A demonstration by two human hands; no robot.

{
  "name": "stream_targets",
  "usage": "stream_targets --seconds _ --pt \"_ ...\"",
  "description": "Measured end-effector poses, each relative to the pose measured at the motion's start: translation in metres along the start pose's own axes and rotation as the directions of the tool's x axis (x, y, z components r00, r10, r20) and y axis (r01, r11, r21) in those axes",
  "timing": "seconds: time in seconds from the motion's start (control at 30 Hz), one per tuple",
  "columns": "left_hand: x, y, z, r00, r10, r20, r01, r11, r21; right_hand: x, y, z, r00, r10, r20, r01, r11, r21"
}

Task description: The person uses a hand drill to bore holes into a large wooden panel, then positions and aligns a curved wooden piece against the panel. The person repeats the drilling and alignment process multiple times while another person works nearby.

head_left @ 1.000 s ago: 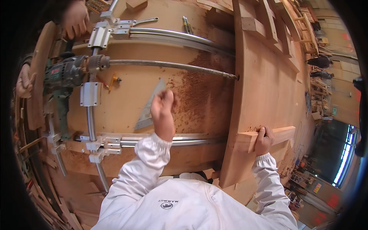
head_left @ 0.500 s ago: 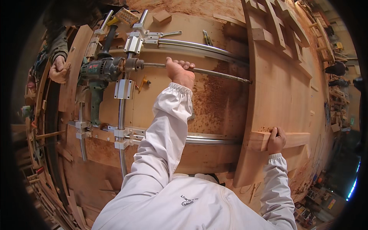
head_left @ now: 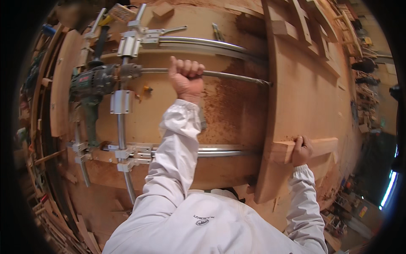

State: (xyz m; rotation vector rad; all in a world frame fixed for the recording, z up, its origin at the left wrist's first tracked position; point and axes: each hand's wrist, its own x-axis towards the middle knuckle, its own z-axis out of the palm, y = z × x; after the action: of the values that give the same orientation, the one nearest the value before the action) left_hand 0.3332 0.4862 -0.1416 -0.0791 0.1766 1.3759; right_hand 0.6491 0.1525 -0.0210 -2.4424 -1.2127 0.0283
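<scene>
Left hand [head_left: 187, 82], fingers wrapping long grey metal bit [head_left: 232, 76] | right hand [head_left: 302, 151], fingers clasping pale wooden batten [head_left: 325, 146], near right | straight alignment matters, surely!

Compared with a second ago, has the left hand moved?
Yes. The left hand has moved away from the near rail, forward to the bit; earlier it was clear of the bit, now it closes around it.

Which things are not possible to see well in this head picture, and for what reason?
In the head view:
Rod, middle part: covered by the left hand.
Rod's tip: hidden by the board.
Wooden bar, centre: covered by the right hand.
Grey plate: partly hidden by the left sleeve.
Lower-right clutter: too small and blurred.
</scene>
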Motion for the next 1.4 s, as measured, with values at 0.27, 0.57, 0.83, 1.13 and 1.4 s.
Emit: stream_targets --seconds 0.27,0.57,0.83,1.13,1.4 --pt "-0.01 -0.004 0.005 0.999 0.004 0.047 -0.003 1.0 -0.019 0.003 -0.011 -0.005 1.0 -0.012 0.018 0.013 0.999 -0.045" --pt "-0.013 -0.016 0.021 0.985 -0.033 -0.171 0.035 0.999 0.006 0.002 -0.01 -0.002 0.998 0.01 0.065 -0.01 1.0 -0.002" --pt "-0.002 -0.02 -0.004 0.985 0.006 0.171 0.002 0.999 -0.047 0.006 -0.028 -0.002 0.993 0.016 0.113 -0.016 1.0 0.002" --pt "0.043 -0.02 -0.047 0.619 -0.059 0.783 0.156 0.987 -0.05 0.002 -0.02 -0.005 0.984 0.054 0.168 -0.055 0.999 0.001" --pt "0.024 -0.022 -0.033 0.816 -0.055 0.575 0.13 0.987 -0.091 0.003 -0.024 -0.004 0.979 0.096 0.179 -0.098 0.995 0.006"
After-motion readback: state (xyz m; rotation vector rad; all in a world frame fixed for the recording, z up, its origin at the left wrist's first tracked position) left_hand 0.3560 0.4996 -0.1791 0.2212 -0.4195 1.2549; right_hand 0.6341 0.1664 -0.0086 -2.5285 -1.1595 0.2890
